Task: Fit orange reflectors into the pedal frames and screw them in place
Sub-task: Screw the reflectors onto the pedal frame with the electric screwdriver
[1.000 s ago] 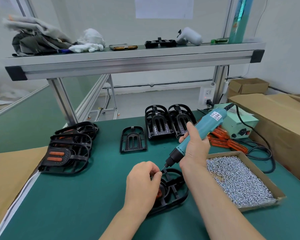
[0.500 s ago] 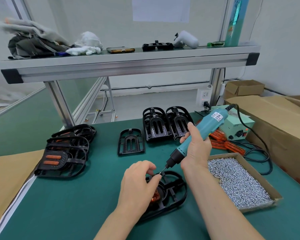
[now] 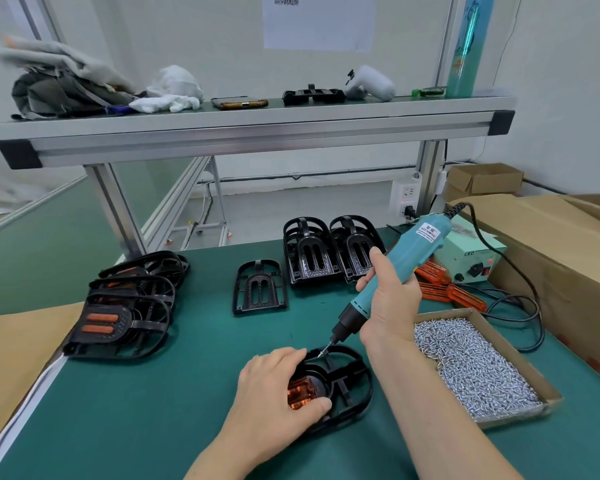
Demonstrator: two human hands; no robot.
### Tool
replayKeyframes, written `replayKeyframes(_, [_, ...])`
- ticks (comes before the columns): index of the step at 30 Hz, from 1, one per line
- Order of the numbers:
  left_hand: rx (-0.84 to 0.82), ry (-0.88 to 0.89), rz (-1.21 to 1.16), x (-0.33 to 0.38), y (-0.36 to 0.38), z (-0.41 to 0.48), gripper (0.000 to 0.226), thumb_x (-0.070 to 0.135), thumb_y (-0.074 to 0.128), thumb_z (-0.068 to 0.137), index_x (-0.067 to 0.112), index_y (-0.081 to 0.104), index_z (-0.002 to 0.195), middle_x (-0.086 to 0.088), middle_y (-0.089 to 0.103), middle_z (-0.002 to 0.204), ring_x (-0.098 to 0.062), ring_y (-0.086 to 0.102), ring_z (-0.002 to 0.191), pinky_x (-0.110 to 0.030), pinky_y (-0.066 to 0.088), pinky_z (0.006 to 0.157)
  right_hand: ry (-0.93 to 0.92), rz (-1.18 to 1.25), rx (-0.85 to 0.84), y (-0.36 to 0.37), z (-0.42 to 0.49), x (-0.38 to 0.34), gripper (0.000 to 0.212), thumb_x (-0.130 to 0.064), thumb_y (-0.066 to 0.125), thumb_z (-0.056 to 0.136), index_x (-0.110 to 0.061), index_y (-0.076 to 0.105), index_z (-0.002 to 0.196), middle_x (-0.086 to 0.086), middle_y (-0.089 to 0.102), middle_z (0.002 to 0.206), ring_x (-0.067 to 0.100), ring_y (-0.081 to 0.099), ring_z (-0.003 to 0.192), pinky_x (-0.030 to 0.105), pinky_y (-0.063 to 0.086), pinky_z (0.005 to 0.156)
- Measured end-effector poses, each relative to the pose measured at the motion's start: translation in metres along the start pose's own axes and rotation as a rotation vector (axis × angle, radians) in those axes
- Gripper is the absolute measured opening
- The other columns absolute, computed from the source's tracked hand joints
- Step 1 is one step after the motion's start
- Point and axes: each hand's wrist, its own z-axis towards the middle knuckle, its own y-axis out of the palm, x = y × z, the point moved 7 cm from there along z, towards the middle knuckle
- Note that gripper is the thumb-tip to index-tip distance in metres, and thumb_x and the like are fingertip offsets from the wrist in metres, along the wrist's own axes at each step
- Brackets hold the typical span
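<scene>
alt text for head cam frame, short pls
A right hand grips a teal electric screwdriver, its bit angled down to the far rim of a black pedal frame that the left hand holds on a green table, with an orange reflector in it. A tray of screws lies to the right, and stacked pedals at left.

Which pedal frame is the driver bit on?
The near frame, left hand gripping it, orange reflector inside, screwdriver bit at its rim. Left stack, lone empty frame and back pair sit untouched.
</scene>
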Motion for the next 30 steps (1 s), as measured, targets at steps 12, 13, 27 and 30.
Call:
replayKeyframes(12, [0.075, -0.037, -0.106, -0.009, 0.004, -0.004, 0.091, 0.09, 0.047, 0.058, 0.05, 0.043, 0.14, 0.034, 0.037, 0.129, 0.005, 0.026, 0.127, -0.034, 0.012, 0.119, -0.154, -0.084, -0.096, 0.017, -0.012, -0.009, 0.025, -0.028, 0.078, 0.077, -0.019, 0.057, 0.085, -0.004, 0.052, 0.056, 0.012, 0.049, 0.045, 0.023, 0.044, 0.048])
replayKeyframes(13, [0.078, -0.038, -0.11, -0.01, 0.004, -0.004, 0.09, 0.089, 0.048, 0.058, 0.05, 0.044, 0.14, 0.034, 0.036, 0.127, 0.005, 0.026, 0.126, -0.034, 0.012, 0.119, -0.171, -0.096, -0.112, 0.019, -0.015, -0.01, 0.024, -0.027, 0.078, 0.078, -0.019, 0.057, 0.085, -0.004, 0.053, 0.056, 0.012, 0.049, 0.045, 0.022, 0.044, 0.048])
replayKeyframes(27, [0.096, -0.045, -0.153, -0.014, 0.007, -0.003, 0.09, 0.088, 0.053, 0.059, 0.049, 0.046, 0.14, 0.033, 0.04, 0.127, 0.006, 0.026, 0.121, -0.039, 0.014, 0.119, -0.242, -0.2, -0.229, 0.027, -0.043, 0.0, 0.017, -0.033, 0.079, 0.076, -0.03, 0.062, 0.074, -0.005, 0.056, 0.056, 0.014, 0.049, 0.045, 0.021, 0.044, 0.05])
replayKeyframes(30, [0.091, -0.045, -0.146, -0.015, 0.008, -0.002, 0.092, 0.089, 0.052, 0.059, 0.048, 0.046, 0.14, 0.031, 0.04, 0.128, 0.004, 0.028, 0.122, -0.039, 0.015, 0.119, -0.233, -0.224, -0.248, 0.028, -0.047, 0.007, 0.016, -0.036, 0.079, 0.076, -0.034, 0.064, 0.07, -0.004, 0.056, 0.056, 0.014, 0.05, 0.046, 0.02, 0.044, 0.05])
